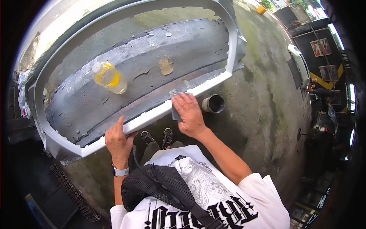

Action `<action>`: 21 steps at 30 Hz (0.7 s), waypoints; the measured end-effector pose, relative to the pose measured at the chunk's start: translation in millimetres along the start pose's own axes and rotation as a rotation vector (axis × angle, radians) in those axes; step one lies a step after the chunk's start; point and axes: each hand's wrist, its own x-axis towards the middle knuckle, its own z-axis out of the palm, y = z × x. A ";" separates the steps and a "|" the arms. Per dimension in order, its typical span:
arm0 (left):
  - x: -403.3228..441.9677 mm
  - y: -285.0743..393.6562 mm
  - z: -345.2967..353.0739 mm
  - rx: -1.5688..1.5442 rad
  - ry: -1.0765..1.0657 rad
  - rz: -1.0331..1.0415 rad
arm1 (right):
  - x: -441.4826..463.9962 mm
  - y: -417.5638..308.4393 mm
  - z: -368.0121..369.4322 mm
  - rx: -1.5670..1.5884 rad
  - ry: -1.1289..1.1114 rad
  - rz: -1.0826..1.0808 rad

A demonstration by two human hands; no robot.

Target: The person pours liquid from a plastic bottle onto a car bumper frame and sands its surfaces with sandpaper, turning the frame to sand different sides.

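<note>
A large grey frame-shaped panel lies over a grey surface, its near edge pale and shiny. My left hand is wrapped over that near edge, left of the middle, with the thumb beneath. Further right, my right hand presses a dark grey sheet against the same edge, its fingers close together. Inside the frame, a bottle with a yellow label and a white cap stands on the grey surface.
A dark-mouthed round container is just beyond the panel's near edge, right of my right hand. A tan patch marks the grey surface. Metal racking lies at lower left. A white vehicle is at far right.
</note>
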 end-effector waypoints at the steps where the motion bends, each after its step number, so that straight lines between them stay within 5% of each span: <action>1: 0.8 1.0 -2.2 -0.013 -0.017 -0.029 | 8.4 -39.8 2.2 0.114 -0.061 -0.045; 4: 2.9 -3.7 0.6 -0.040 -0.025 -0.073 | 8.8 -44.8 8.4 0.050 -0.059 -0.143; 10: 1.8 -5.6 4.9 -0.088 -0.002 -0.107 | -27.9 150.8 -59.3 -0.328 -0.063 0.243; 17: 1.3 -3.1 3.7 -0.082 -0.012 -0.132 | -26.0 121.5 -39.8 -0.263 -0.011 0.212; 21: 2.0 -3.9 5.6 -0.050 0.035 -0.082 | -22.6 197.1 -60.3 -0.409 -0.034 0.266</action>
